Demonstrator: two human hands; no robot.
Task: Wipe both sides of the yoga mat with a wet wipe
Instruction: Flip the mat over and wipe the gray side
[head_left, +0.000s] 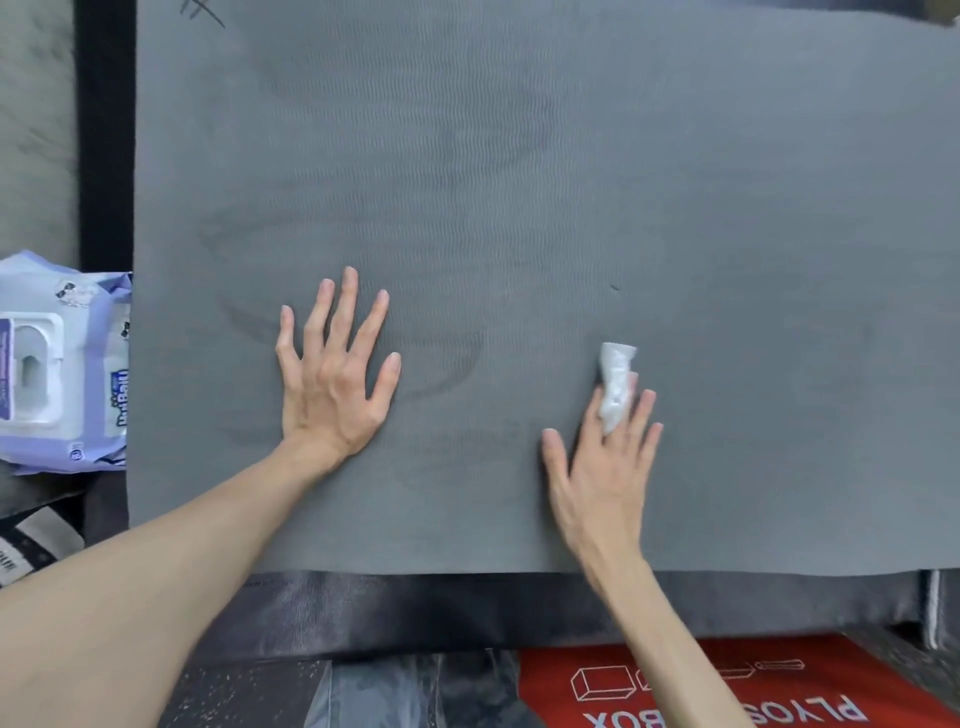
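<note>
A grey ribbed yoga mat (519, 156) lies spread flat and fills most of the view, with faint damp streaks on it. My left hand (332, 374) rests flat on the mat with its fingers spread and holds nothing. To its right, my right hand (602, 467) lies on the mat with straight fingers and the thumb spread away. A crumpled white wet wipe (615, 384) sits bunched over the forefinger and sticks out past the fingertips onto the mat.
A purple and white pack of wet wipes (52, 364) lies at the mat's left edge, its lid shut. The mat rests on a dark surface (441, 608) whose front edge shows below it. A red box (727, 686) with white lettering sits at the bottom right.
</note>
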